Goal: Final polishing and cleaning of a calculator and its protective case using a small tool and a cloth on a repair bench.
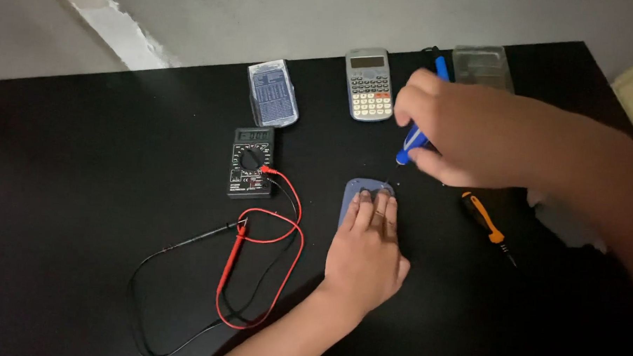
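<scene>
Here the view goes from left to right over a black table (pixel 86 156). At the far left lie the red and black leads (pixel 257 267), looped loosely, and they run up to a black multimeter (pixel 252 162) with its dial facing up. Behind it rests a slide cover (pixel 272 93), printed side up, a little tilted.

Near the middle, the left hand (pixel 366 253) lies flat, fingers pressed down on a blue-grey back panel (pixel 361 200). This hand is not closed around anything; it only pins the panel to the table. Behind the panel sits a grey calculator (pixel 369 84), keys up, well apart from it.

Next, the right hand (pixel 458 134) is closed around a blue screwdriver (pixel 410 143), the handle gripped between thumb and fingers. The tip points down toward the upper right corner of the panel; whether it touches a screw cannot be told, the tip is too small. To do this well, it seems wise to keep the screwdriver upright over the corner and to hold the panel firmly, so that it cannot slide or turn.

Further right, an orange screwdriver (pixel 487 226) lies on the table just under the right forearm, and a clear plastic case (pixel 482 64) rests near the far edge.
</scene>
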